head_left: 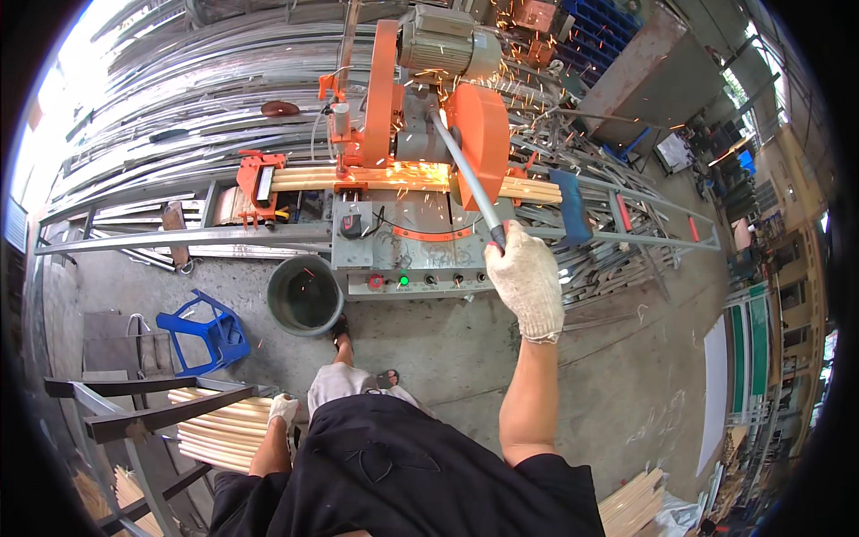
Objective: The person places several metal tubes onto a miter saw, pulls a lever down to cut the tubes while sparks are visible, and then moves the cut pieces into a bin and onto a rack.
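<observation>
My right hand (528, 285), in a pale knit work glove, is closed around the dark grip of the grey lever (470, 179) on an orange cut-off saw (483, 134). Sparks fly where the saw meets several pale gold tubes (304, 179), which lie side by side across the machine. An orange clamp (258, 190) stands at their left end. My left hand (284, 410), gloved too, is down by my left side at the right ends of a stack of similar tubes (219, 430). Its fingers are too small to make out clearly.
A dark bucket (305, 297) stands before the machine, left of the control panel (420, 283). Further left are a blue plastic stool (204, 333) and a dark metal rack (170, 416). Long metal bars (179, 98) are piled behind the saw. More tubes (633, 503) lie at lower right.
</observation>
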{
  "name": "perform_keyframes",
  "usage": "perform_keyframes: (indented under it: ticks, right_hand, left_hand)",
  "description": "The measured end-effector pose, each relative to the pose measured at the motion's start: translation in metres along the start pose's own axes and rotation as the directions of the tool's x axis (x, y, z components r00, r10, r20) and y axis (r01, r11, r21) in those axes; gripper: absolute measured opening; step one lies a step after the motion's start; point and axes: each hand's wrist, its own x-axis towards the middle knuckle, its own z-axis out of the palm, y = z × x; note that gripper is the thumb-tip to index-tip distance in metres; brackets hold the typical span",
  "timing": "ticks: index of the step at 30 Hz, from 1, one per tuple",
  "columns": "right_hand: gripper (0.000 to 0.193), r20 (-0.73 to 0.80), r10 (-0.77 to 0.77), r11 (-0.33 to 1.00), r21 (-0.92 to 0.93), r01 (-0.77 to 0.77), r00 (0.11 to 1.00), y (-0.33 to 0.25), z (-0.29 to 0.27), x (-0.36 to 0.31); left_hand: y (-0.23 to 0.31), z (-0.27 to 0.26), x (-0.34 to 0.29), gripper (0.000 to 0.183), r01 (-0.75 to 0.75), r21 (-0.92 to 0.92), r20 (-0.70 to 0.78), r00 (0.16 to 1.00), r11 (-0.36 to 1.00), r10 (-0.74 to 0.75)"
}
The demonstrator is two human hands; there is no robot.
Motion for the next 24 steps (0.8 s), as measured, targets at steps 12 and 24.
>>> perform_keyframes:
  ticks: [12,24]
  right_hand:
    - [0.028,-0.023,0.012,0.999,0.032,-0.011,1.0,0.0,0.008,-0.008]
    - [0.039,-0.06,0.039,0.999,0.024,-0.038,0.997,0.008,0.025,-0.023]
  left_hand:
    - [0.024,-0.022,0.01,0.02,-0.012,-0.087,0.133,0.991,0.996,0.023]
    - [0.014,-0.014,-0.001,0.014,0.149,-0.295,0.28,0.958,0.944,-0.064]
